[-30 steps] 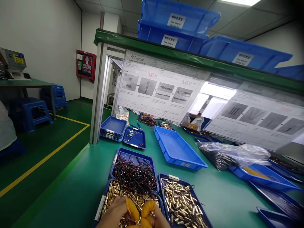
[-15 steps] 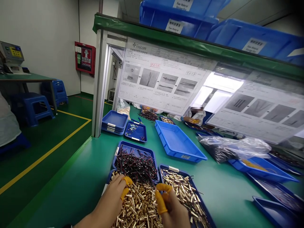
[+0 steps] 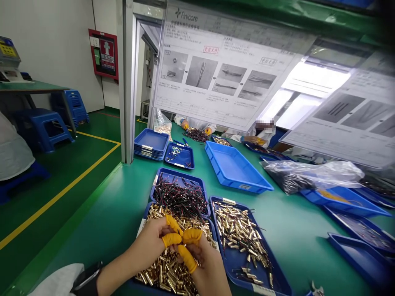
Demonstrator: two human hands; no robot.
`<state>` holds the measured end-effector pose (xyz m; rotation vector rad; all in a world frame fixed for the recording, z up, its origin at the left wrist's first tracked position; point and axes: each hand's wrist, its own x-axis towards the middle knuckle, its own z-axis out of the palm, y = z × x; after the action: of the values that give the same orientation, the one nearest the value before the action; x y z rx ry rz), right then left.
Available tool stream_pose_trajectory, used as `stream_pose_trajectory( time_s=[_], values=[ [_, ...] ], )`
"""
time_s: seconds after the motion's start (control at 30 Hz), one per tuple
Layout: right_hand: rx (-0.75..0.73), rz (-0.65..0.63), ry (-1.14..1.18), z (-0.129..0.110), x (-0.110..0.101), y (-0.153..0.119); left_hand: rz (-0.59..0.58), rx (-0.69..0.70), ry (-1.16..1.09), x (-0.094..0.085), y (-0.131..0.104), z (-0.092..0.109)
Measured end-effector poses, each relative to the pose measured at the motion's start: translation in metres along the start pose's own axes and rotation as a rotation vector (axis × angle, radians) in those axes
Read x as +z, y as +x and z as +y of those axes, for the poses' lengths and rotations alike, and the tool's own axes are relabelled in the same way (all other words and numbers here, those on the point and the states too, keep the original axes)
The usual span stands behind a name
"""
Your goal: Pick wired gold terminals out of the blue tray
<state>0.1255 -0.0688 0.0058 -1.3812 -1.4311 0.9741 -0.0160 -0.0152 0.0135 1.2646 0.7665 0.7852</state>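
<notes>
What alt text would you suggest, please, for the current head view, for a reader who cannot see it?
A person's left hand and right hand, in yellow finger covers, meet above a blue tray of gold tubes; anything pinched there is hidden. Beyond lies a tray of dark wires, and to the right a tray of tubes with wires.

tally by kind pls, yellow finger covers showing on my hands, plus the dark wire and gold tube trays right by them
Yellow finger covers, 2 on the left hand and 2 on the right hand: 4
Dark-wire tray: 1
Gold-tube trays, near tray under the hands and right tray: 2
Total: 7
</notes>
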Motion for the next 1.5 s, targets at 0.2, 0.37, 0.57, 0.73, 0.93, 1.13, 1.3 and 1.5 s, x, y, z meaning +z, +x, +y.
stream_pose_trajectory(
  time_s=[0.2,0.37,0.57,0.73,0.93,1.13,1.3,1.5],
  values=[
    [0.084,-0.019,0.012,-0.002,0.0,-0.002,0.026,0.044,0.149,0.001,-0.001,-0.002],
    [0.058,-0.093,0.211,-0.005,-0.005,0.0,-0.001,0.05,0.099,0.002,-0.002,0.004],
    [0.099,-0.017,0.245,-0.009,-0.016,0.001,-0.037,0.042,0.351,-0.004,-0.004,0.012],
    [0.093,0.164,0.131,-0.007,-0.03,0.002,-0.236,0.067,0.643,-0.018,-0.007,0.016],
    [0.07,0.157,0.061,-0.006,-0.026,0.001,-0.272,0.181,0.696,-0.012,-0.005,0.012],
    [-0.111,0.167,-0.254,0.015,-0.017,-0.003,-0.029,0.091,0.445,-0.004,-0.005,0.009],
    [-0.196,0.086,-0.376,0.019,-0.017,-0.002,0.049,0.097,0.473,0.001,-0.004,0.006],
    [-0.238,0.033,-0.499,0.008,-0.017,-0.002,0.057,0.169,0.498,-0.002,-0.005,0.002]
  ],
)
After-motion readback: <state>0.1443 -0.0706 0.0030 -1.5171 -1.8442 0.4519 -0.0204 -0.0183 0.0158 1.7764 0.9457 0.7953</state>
